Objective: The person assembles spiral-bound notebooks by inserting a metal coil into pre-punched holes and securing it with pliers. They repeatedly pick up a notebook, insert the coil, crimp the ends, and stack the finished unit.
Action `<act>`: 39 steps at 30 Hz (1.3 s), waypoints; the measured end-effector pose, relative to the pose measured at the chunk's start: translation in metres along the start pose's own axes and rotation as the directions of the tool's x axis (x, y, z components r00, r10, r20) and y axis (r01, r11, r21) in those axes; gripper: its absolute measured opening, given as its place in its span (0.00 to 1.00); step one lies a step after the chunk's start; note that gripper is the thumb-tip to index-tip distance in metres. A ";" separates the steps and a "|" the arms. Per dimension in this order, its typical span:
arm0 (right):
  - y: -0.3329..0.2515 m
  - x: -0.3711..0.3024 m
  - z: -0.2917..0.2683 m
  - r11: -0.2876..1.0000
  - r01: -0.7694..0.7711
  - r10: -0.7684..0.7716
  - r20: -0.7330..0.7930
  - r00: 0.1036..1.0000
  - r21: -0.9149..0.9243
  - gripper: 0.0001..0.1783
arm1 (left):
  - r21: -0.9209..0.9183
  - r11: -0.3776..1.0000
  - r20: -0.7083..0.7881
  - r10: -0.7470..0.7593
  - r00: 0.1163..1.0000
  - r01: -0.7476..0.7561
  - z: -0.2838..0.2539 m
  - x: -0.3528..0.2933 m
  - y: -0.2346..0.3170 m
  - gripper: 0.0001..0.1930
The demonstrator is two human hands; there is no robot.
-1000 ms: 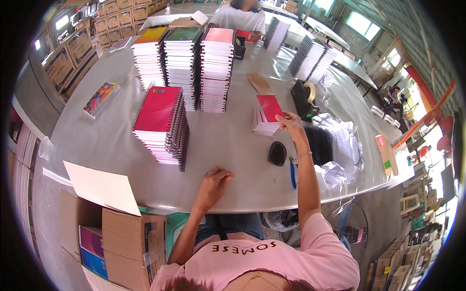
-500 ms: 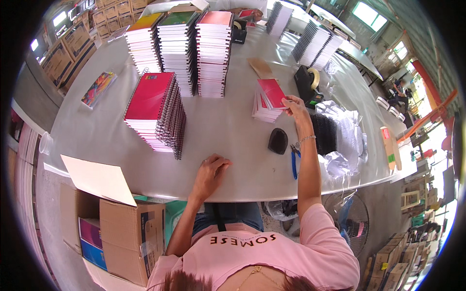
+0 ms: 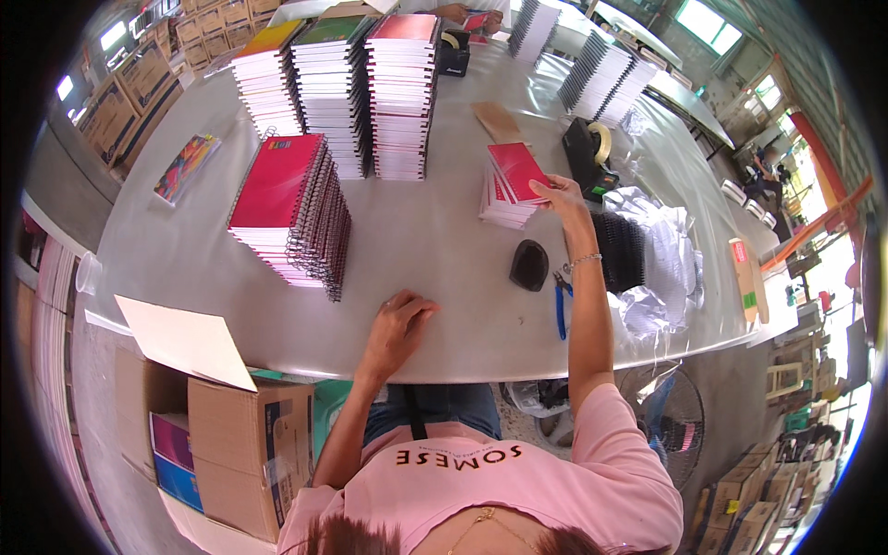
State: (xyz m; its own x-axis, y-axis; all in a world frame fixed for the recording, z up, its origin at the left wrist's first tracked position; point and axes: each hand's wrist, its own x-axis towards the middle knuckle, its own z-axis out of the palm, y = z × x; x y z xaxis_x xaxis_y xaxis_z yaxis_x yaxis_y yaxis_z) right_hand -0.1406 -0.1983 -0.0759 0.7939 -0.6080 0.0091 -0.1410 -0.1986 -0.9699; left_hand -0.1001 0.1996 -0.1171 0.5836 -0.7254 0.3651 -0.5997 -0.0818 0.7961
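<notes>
My right hand [image 3: 564,196] pinches the near right corner of a red-covered notebook [image 3: 518,170], which lies on top of a small stack of white-paged booklets [image 3: 504,211]. My left hand [image 3: 400,326] rests near the table's front edge with its fingers curled in, and nothing shows in it. Left of it stands a tall stack of spiral-bound notebooks [image 3: 282,185] with a crimson cover on top. A dark rounded object [image 3: 529,265] and blue-handled pliers [image 3: 561,305] lie just below my right hand, beside my forearm.
Three tall notebook stacks [image 3: 402,102] stand behind. A tape dispenser [image 3: 592,157], black binding coils [image 3: 618,252] and crumpled white plastic [image 3: 657,259] are at right. An open carton [image 3: 240,453] stands below the table's left edge. Across the table, another person's hands [image 3: 453,13] hold something red.
My two hands keep nearly the same places, the right one still on the red notebook's corner. Across the table, the other person's hands have shifted. The whole view has moved slightly.
</notes>
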 end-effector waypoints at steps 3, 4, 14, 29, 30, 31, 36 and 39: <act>0.002 0.002 0.007 1.000 -0.015 0.015 -0.020 1.000 0.027 0.22 | 0.009 1.000 0.002 -0.023 1.000 0.023 -0.001 -0.002 -0.001 0.06; 0.002 0.002 0.009 0.999 0.007 -0.006 -0.039 0.999 0.034 0.21 | 0.009 1.000 0.000 -0.027 1.000 0.027 -0.002 -0.002 0.001 0.06; -0.008 -0.019 0.038 0.865 0.310 -0.466 -0.403 0.788 -0.395 0.16 | -0.052 0.999 -0.076 -0.009 0.997 0.005 0.012 0.039 0.021 0.15; -0.012 -0.172 0.012 0.869 0.332 -0.487 -0.521 0.701 -0.367 0.12 | 0.122 0.992 -0.129 -0.006 0.992 0.022 0.004 0.067 0.059 0.11; 0.002 -0.169 -0.028 0.850 0.299 -0.519 -0.591 0.618 -0.433 0.09 | 0.310 0.950 -0.025 0.042 0.999 -0.032 -0.005 0.067 0.070 0.10; 0.011 -0.167 -0.056 0.850 0.205 -0.509 -0.661 0.551 -0.484 0.08 | 0.486 0.868 0.075 0.070 0.995 -0.098 -0.010 0.064 0.075 0.10; 0.057 -0.173 -0.143 0.516 -0.630 0.002 -0.735 0.678 -0.580 0.21 | 0.662 0.720 0.128 0.167 0.978 -0.209 0.003 0.038 0.051 0.10; 0.068 -0.175 -0.154 0.549 -0.597 0.080 -0.674 0.734 -0.585 0.28 | 0.652 0.741 0.042 0.175 0.984 -0.160 0.015 0.029 0.046 0.14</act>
State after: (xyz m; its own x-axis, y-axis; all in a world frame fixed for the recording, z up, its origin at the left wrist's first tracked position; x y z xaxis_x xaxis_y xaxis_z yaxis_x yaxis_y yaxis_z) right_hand -0.3802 -0.2237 -0.1060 0.1729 -0.9805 0.0931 -0.8976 -0.1958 -0.3949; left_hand -0.1194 0.1648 -0.0771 0.4460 -0.7569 0.4778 -0.8948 -0.3903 0.2169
